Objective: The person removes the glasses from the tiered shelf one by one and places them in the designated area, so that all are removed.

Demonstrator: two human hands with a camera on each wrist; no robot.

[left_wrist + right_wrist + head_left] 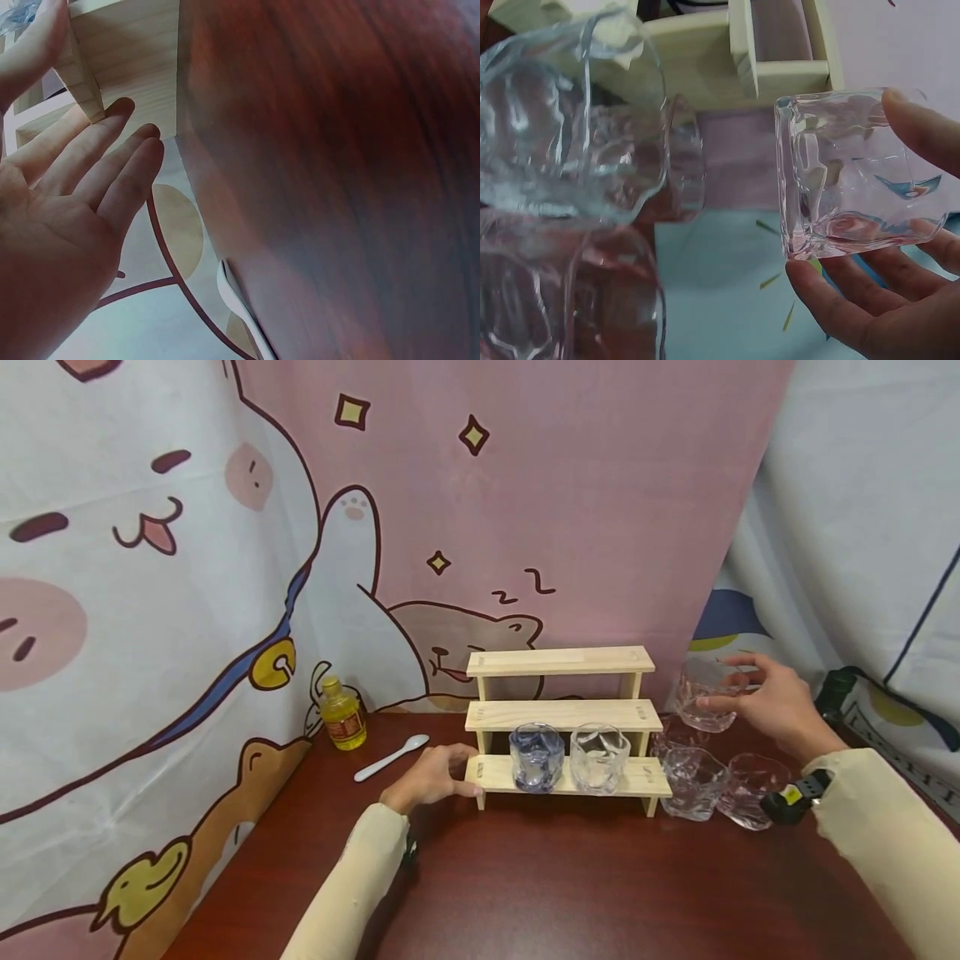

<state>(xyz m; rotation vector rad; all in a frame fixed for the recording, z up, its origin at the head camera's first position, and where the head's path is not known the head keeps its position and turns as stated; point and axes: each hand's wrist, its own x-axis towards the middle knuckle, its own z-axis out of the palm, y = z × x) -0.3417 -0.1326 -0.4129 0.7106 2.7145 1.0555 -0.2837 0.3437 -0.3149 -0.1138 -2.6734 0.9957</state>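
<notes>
My right hand point(780, 702) holds a clear glass point(705, 697) in the air, right of a three-step wooden display rack point(562, 716). In the right wrist view the thumb and fingers grip this glass point(855, 176) by its sides. At the rack's left end, my left hand point(435, 774) has its thumb at the front of the lowest step and its fingers behind. The left wrist view shows that hand point(75, 187) around the board's end point(86, 75). A bluish glass point(537, 760) and a clear glass point(599, 760) stand upright on the lowest step.
Right of the rack, beneath the raised glass, stand more clear glasses point(693, 783), point(562, 120) close together on the dark red-brown table point(525, 877). A white spoon point(392, 758) and a small yellow bottle point(342, 714) are at the left. Printed cloth point(600, 527) hangs behind.
</notes>
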